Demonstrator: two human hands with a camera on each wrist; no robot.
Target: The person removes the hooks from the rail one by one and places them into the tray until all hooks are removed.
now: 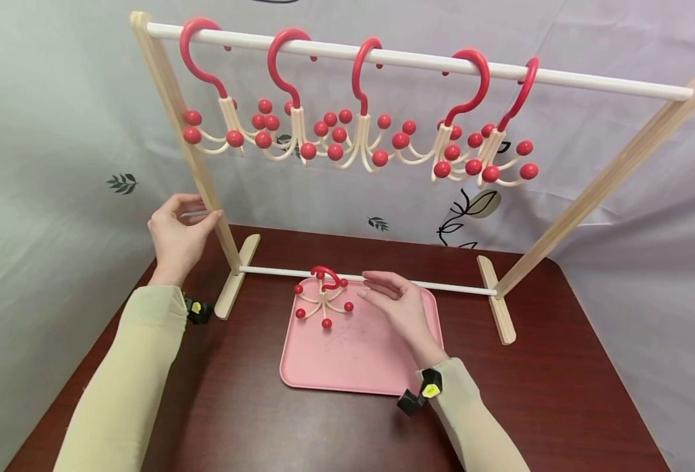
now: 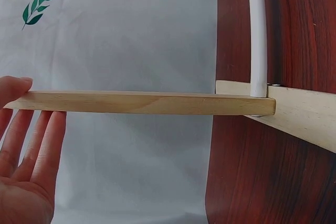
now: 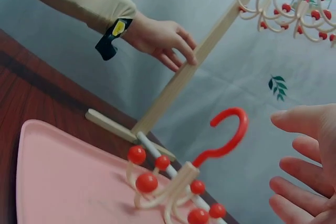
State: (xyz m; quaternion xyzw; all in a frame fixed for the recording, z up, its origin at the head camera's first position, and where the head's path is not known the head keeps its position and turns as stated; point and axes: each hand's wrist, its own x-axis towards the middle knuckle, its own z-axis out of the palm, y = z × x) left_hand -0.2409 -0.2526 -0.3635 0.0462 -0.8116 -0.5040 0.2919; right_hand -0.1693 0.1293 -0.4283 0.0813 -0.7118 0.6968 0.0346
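A wooden hanger [image 1: 323,300] with a red hook and red balls sits at the back left of the pink tray [image 1: 359,357], hook upward — the right hand [image 1: 402,307] is just beside it, fingers loosely extended and holding nothing. The left hand [image 1: 179,233] pinches the rack's wooden post [image 2: 142,103] between thumb and fingers — five similar hangers [image 1: 362,134] hang from the white upper rod [image 1: 336,52]

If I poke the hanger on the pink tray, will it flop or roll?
The hanger will probably feel stiff, since its curves hold their shape. It might tip, with its red hook sticking up. Rolling seems unlikely, with balls sticking out all around.
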